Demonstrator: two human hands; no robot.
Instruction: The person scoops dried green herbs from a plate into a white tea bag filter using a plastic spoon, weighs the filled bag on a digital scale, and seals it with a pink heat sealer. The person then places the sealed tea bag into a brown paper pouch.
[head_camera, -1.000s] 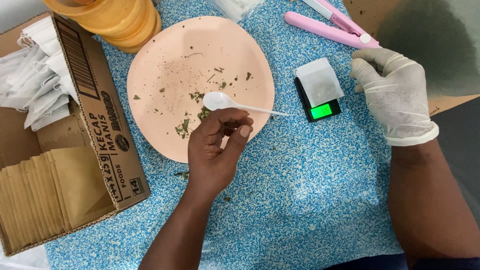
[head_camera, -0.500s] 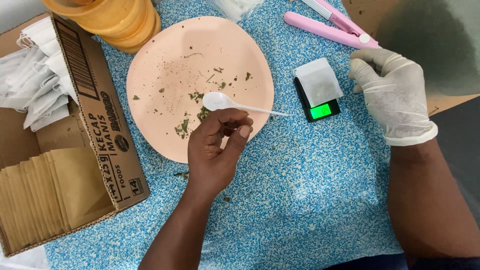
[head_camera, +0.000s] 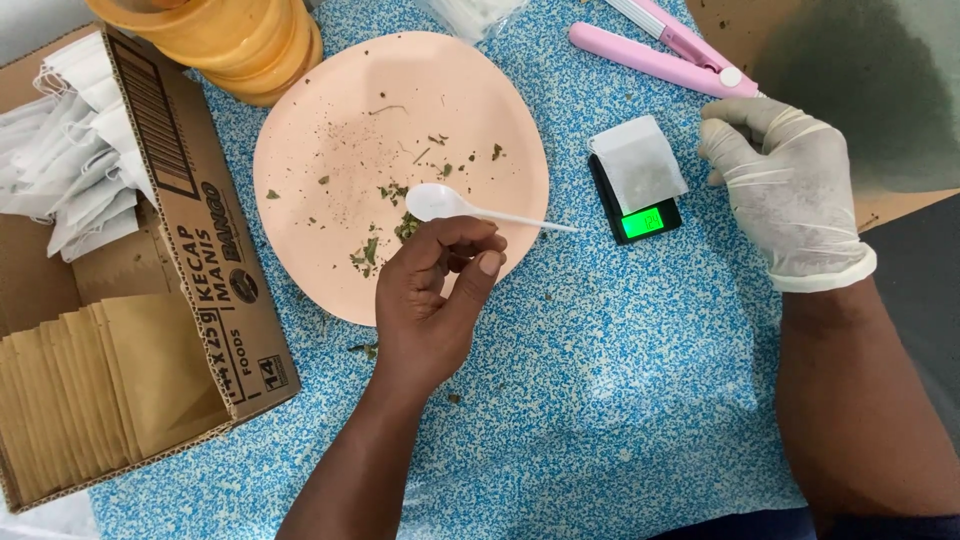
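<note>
— Two hands over the table (head_camera: 600, 400), seen from the head camera: the bare left hand (head_camera: 430, 300) pinches a white plastic spoon (head_camera: 470, 207), its bowl over the peach plate (head_camera: 330, 130) near the green flakes (head_camera: 405, 228).

— And the gloved right hand (head_camera: 790, 190)?

— Loose, grip empty, just beside the sachet (head_camera: 640, 165) on the little scale (head_camera: 640, 215). I'd keep the spoon level and scrape slowly.

— Room?

— Box (head_camera: 200, 240) crowds the plate's left rim; pink sealer (head_camera: 660, 55) lies behind the scale; the near table is freer.
</note>
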